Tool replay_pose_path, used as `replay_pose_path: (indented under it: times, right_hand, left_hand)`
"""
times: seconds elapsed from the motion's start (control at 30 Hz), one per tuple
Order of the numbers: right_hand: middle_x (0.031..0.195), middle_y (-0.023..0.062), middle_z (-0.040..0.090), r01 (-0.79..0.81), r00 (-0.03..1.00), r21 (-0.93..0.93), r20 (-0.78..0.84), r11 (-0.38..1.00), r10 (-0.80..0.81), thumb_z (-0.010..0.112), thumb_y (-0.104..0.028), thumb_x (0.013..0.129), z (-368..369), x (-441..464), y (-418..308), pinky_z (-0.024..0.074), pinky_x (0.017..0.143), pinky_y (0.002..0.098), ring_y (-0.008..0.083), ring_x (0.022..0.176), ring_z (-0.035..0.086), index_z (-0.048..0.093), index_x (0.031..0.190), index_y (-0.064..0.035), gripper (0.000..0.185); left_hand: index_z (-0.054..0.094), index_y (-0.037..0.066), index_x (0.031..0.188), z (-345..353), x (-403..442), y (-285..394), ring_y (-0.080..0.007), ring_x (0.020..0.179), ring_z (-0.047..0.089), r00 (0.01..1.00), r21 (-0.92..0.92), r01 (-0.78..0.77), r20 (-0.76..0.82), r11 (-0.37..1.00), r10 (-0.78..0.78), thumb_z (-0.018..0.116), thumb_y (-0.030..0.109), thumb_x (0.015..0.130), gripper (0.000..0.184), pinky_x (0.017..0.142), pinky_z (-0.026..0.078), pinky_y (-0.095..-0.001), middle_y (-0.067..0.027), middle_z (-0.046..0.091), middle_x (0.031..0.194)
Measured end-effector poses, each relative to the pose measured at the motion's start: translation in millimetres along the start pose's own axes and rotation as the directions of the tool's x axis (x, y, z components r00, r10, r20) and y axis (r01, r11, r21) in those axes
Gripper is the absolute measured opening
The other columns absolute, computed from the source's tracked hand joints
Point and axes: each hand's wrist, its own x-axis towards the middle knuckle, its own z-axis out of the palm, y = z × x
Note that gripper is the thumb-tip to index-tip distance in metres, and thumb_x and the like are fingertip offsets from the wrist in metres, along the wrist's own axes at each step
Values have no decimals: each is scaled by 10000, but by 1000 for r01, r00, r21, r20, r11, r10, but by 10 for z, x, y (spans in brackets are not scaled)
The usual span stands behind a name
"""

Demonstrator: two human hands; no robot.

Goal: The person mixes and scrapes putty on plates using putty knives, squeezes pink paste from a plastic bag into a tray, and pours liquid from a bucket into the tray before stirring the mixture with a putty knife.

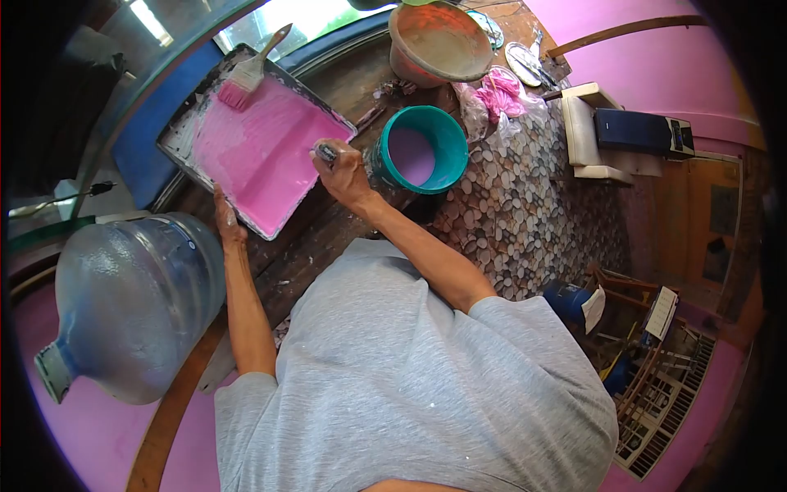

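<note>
A paint tray (180,148) of pink paint (275,148) lies just ahead of both hands, on a wooden worktop (307,246). A narrow strip of wood separates it from the teal bucket (451,148) beside the right hand (344,175). Left of the left hand (229,220), a clear jug (139,303) bears blue marking, unreadable. The hands are apart: left at the tray's edge, grip unclear; right fisted around a dark handle (327,152), forearm angled inward.

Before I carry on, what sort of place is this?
Probably an indoor room where painting is under way: a tray of pink paint, a brush resting on it, and a pink wall.
</note>
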Motion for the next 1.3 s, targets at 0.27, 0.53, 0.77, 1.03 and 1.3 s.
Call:
replay_pose_path:
  times: [0.27,0.53,0.77,1.03,1.3]
  right_hand:
    - [755,195,595,-117,990,-41,69,992,120,599,-161,824,-93,54,51,455,619,419,361,691,587,578,798,3,167]
    - [799,186,626,-9,1000,-51,-9,999,8,636,-111,795,-65,100,99,478,661,390,339,733,618,617,863,23,152]
    - [806,168,641,-58,995,-119,-82,991,49,649,-147,810,-53,105,108,488,646,365,269,693,643,622,865,29,187]
    - [853,102,632,-493,632,713,-101,499,768,647,-67,820,-35,-171,57,584,645,311,231,715,662,580,905,27,143]
    - [826,114,631,-547,530,752,-28,367,848,613,-167,853,47,-580,54,529,552,270,228,683,671,566,968,9,216]
  left_hand:
    - [423,12,1328,-98,48,-61,-175,1192,452,999,46,-48,16,998,47,471,407,946,550,1034,323,-324,-66,486,1311]
    - [471,-10,1277,85,-16,95,-170,1164,467,1000,3,-17,-20,1000,17,528,412,920,556,1013,329,-314,-69,515,1273]
    - [472,-21,1280,104,75,169,-175,1166,471,999,61,-44,1,997,45,550,434,903,596,1009,331,-311,-72,509,1283]
    - [492,-42,1263,-47,389,114,-169,1152,481,997,125,-74,0,989,74,589,463,872,646,979,360,-300,-93,514,1275]
    - [506,-45,1249,-14,395,127,-165,1102,510,997,140,-39,-60,989,47,598,442,873,622,956,380,-296,-92,541,1232]
